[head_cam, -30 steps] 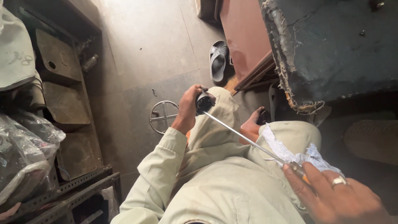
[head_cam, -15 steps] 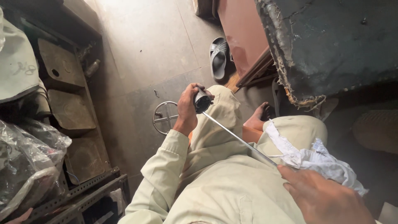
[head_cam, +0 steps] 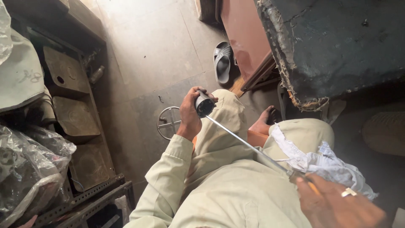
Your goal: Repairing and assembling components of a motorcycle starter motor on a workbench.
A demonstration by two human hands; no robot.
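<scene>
Low right in the frame, the right hand (head_cam: 337, 207), earlier open above the crumpled white cloth (head_cam: 325, 162), now grips the handle end of the long thin metal shaft (head_cam: 249, 145). At centre, the left hand (head_cam: 190, 114) stays clenched round the small dark cylindrical part (head_cam: 203, 105). At left, the clear plastic bag (head_cam: 25, 169) holds dark contents (indistinct).

L hand (head_cam: 189, 116) gripping cylinder (head_cam: 203, 104), rod (head_cam: 247, 143).

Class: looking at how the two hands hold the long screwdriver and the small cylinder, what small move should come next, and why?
Probably a slow turn by the right hand: its screwdriver tip already sits in the cylinder's open end, which the left hand steadies over the knee.
</scene>
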